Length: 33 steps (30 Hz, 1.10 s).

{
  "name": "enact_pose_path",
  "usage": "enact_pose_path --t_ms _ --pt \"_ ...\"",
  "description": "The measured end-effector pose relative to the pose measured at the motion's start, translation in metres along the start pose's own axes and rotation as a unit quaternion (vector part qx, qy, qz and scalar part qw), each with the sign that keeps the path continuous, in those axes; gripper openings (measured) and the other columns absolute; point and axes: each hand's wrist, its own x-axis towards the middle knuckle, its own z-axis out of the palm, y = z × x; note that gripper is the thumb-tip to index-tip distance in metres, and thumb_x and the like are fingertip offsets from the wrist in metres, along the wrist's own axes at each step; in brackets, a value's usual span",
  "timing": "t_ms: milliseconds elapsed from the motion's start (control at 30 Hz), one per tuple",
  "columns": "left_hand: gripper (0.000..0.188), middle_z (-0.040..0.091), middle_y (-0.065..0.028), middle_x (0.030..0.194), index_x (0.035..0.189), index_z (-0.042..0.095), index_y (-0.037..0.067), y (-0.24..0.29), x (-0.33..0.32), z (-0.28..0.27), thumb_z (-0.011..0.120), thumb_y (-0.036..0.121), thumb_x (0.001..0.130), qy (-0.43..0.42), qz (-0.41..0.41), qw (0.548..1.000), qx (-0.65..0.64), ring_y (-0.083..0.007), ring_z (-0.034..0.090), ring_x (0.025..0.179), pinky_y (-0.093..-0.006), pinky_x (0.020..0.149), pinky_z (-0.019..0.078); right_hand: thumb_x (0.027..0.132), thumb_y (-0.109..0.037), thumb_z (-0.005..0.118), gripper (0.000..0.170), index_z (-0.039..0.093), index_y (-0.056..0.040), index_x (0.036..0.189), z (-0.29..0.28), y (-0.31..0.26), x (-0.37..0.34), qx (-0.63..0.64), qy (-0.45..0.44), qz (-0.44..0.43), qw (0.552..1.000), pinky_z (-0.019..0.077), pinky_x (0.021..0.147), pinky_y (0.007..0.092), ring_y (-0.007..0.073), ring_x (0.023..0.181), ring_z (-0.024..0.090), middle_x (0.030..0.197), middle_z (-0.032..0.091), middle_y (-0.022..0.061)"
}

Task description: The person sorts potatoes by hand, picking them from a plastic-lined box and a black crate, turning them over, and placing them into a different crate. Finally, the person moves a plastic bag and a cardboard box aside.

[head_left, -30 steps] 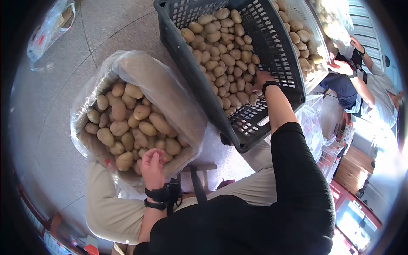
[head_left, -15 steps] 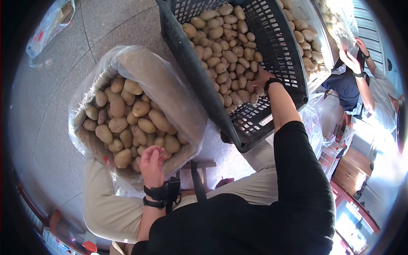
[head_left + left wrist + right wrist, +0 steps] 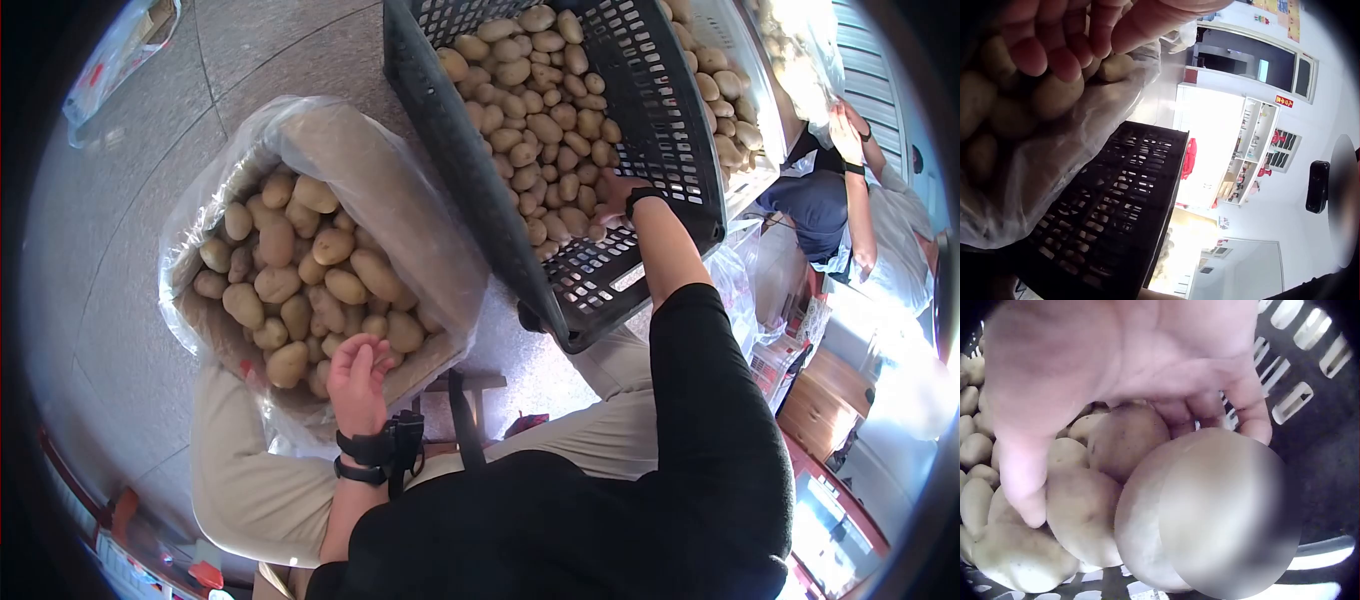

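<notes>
In the head view, my left hand (image 3: 358, 382) hovers at the near edge of a plastic-lined bag (image 3: 345, 150) of large potatoes (image 3: 277, 284). Its fingers are loosely bent and hold nothing; the left wrist view shows the hand (image 3: 1091, 31) over those potatoes (image 3: 1057, 97). My right hand (image 3: 622, 196) is low in the black crate (image 3: 470, 205), at the right edge of a heap of smaller potatoes (image 3: 545, 128). In the right wrist view, thumb and fingers of the hand (image 3: 1129, 369) curve around several potatoes (image 3: 1125, 440); part of that view is blurred.
A white crate (image 3: 765, 180) of potatoes stands beyond the black one. Another person (image 3: 850, 170) is at the right, hands at a clear bag (image 3: 800, 60) of potatoes. A plastic bag (image 3: 115, 75) lies on the floor at the upper left, a small stool (image 3: 480, 383) by my legs.
The head view has shifted slightly. My right hand stays among the potatoes at the same crate edge, and my left hand has barely moved. The other person's hands have come together at the clear bag.
</notes>
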Motion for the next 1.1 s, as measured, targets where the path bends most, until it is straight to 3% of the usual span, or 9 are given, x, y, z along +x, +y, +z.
enact_pose_path --t_ms 300,467,567,700,800,867,967,1067,1100 --pt "0.013 0.058 -0.0058 0.093 0.098 0.053 0.002 -0.005 0.002 0.000 0.049 0.008 0.087 0.022 -0.006 1.000 -0.002 -0.0146 0.057 0.085 -0.0264 0.071 0.0461 0.059 -0.040 0.071 0.085 0.027 -0.0184 0.127 0.007 0.005 0.012 0.015 -0.006 -0.060 0.998 0.0457 0.081 0.0400 0.0337 0.094 0.058 0.105 0.058 0.0200" --pt "0.014 0.058 -0.0054 0.092 0.099 0.053 0.003 -0.010 0.006 -0.003 0.049 0.008 0.087 0.006 -0.017 1.000 0.015 -0.0151 0.057 0.085 -0.0264 0.070 0.0467 0.056 -0.032 0.071 0.079 0.033 -0.0144 0.124 0.024 0.008 0.007 -0.034 0.082 -0.157 0.984 0.0459 0.082 0.0410 0.0323 0.096 0.057 0.098 0.059 0.0195" --pt "0.014 0.058 -0.0054 0.092 0.099 0.053 0.003 -0.012 0.005 0.001 0.049 0.008 0.087 -0.003 -0.024 1.000 0.016 -0.0151 0.057 0.085 -0.0268 0.069 0.0471 0.052 -0.019 0.074 0.075 0.037 -0.0140 0.117 -0.014 -0.023 -0.014 0.045 -0.085 -0.075 0.993 0.0482 0.076 0.0389 0.0336 0.085 0.060 0.089 0.060 0.0180" --pt "0.014 0.058 -0.0057 0.093 0.099 0.054 0.003 -0.009 0.004 -0.001 0.048 0.009 0.087 0.010 -0.018 0.999 0.029 -0.0150 0.057 0.086 -0.0276 0.070 0.0472 0.054 -0.019 0.072 0.067 0.045 -0.0112 0.114 -0.005 -0.019 0.011 -0.128 -0.032 -0.111 0.985 0.0483 0.076 0.0379 0.0289 0.088 0.060 0.085 0.061 0.0178" --pt "0.013 0.058 -0.0053 0.091 0.098 0.054 0.002 -0.010 0.005 -0.002 0.049 0.008 0.087 0.014 -0.022 1.000 0.006 -0.0135 0.057 0.083 -0.0246 0.069 0.0461 0.056 -0.023 0.072 0.059 0.054 -0.0106 0.111 -0.007 -0.024 0.005 -0.122 -0.099 -0.004 0.988 0.0479 0.078 0.0371 0.0283 0.092 0.059 0.090 0.061 0.0180" --pt "0.013 0.058 -0.0054 0.091 0.098 0.053 0.002 -0.010 0.004 -0.001 0.049 0.008 0.087 0.013 -0.029 1.000 0.003 -0.0134 0.057 0.083 -0.0249 0.069 0.0462 0.058 -0.027 0.072 0.047 0.063 -0.0102 0.101 0.021 -0.005 0.028 -0.053 -0.067 0.011 0.996 0.0471 0.081 0.0369 0.0279 0.095 0.058 0.096 0.061 0.0173" --pt "0.014 0.057 -0.0061 0.093 0.099 0.053 0.003 -0.011 0.007 -0.003 0.047 0.008 0.087 0.008 -0.027 1.000 0.002 -0.0151 0.057 0.085 -0.0274 0.070 0.0472 0.056 -0.025 0.074 0.046 0.064 -0.0099 0.098 0.060 -0.003 0.031 -0.002 0.145 0.076 0.986 0.0469 0.082 0.0366 0.0263 0.095 0.059 0.100 0.061 0.0149" --pt "0.014 0.057 -0.0057 0.092 0.098 0.053 0.002 -0.006 0.006 0.001 0.049 0.009 0.087 0.011 -0.029 1.000 0.000 -0.0140 0.057 0.083 -0.0254 0.069 0.0460 0.054 -0.022 0.075 0.051 0.062 -0.0107 0.102 0.024 -0.018 0.020 -0.108 -0.016 0.061 0.992 0.0476 0.081 0.0360 0.0255 0.095 0.059 0.099 0.062 0.0136" --pt "0.014 0.057 -0.0058 0.092 0.098 0.053 0.002 -0.005 0.007 0.001 0.049 0.009 0.087 0.009 -0.026 1.000 0.003 -0.0142 0.057 0.083 -0.0254 0.069 0.0460 0.054 -0.021 0.076 0.053 0.061 -0.0110 0.104 0.024 -0.015 0.026 -0.105 -0.002 0.064 0.992 0.0480 0.081 0.0358 0.0253 0.095 0.059 0.099 0.062 0.0137"
